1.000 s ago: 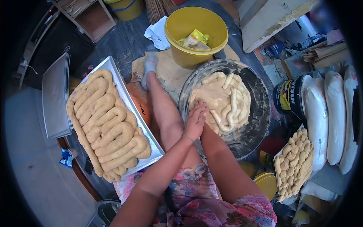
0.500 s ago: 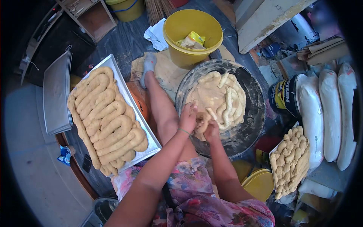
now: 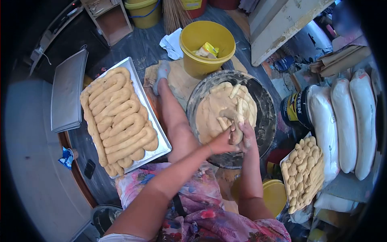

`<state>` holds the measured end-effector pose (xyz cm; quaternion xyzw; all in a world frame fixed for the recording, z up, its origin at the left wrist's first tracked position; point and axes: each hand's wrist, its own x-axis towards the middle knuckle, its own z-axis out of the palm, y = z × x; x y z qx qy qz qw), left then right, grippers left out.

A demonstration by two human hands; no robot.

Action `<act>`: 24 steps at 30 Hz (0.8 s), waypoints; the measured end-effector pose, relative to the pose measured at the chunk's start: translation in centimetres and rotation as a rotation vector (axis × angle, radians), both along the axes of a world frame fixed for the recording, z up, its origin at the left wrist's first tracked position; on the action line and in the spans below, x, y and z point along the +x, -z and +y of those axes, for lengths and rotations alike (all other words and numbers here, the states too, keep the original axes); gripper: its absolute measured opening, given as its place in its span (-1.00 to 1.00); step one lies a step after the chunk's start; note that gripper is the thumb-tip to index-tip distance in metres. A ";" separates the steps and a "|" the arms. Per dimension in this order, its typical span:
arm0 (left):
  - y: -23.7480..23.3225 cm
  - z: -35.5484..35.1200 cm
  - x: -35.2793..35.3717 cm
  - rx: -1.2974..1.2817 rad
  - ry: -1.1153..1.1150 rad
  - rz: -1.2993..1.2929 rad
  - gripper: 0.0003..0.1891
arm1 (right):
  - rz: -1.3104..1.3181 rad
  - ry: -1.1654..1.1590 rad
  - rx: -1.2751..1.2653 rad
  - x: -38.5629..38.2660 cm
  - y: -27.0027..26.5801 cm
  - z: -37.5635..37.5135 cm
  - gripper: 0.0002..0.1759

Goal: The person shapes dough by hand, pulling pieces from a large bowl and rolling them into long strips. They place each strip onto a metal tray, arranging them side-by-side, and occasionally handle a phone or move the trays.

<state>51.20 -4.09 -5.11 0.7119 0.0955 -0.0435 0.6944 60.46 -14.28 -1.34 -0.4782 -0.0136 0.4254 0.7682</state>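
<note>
Over the near right part of a round black basin [image 3: 266,133], both hands are close together on a piece of dough [image 3: 236,135]. My left hand [image 3: 224,142] has its fingers wrapped against the dough from the left. My right hand [image 3: 247,137] closes round it from the right, with its fingers upward. Part of the dough is hidden by the fingers. Pale floury filling [image 3: 209,109] and thick dough strips [image 3: 252,107] lie in the basin.
A metal tray [image 3: 161,147] of long looped dough ropes [image 3: 121,117] is at the left. Behind the basin stands a yellow bucket [image 3: 197,66]. At the right are a tray of small dough pieces [image 3: 302,173], a paint bucket [image 3: 296,107] and white wrapped rolls [image 3: 342,121].
Both hands have moved right, holding the dough more upright between them. The camera view has shifted slightly.
</note>
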 end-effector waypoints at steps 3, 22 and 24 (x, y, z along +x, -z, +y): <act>-0.5 -0.9 0.6 -0.144 -0.037 -0.027 -0.16 | -0.050 0.124 -0.030 -0.3 -0.2 0.0 -0.56; 2.2 4.9 2.2 0.690 0.111 0.100 -0.69 | -0.498 0.188 -0.648 6.2 3.2 -11.8 -0.50; 0.2 2.9 3.3 0.781 0.269 0.021 -0.70 | -1.033 -0.177 -0.897 3.2 6.0 -10.2 -0.28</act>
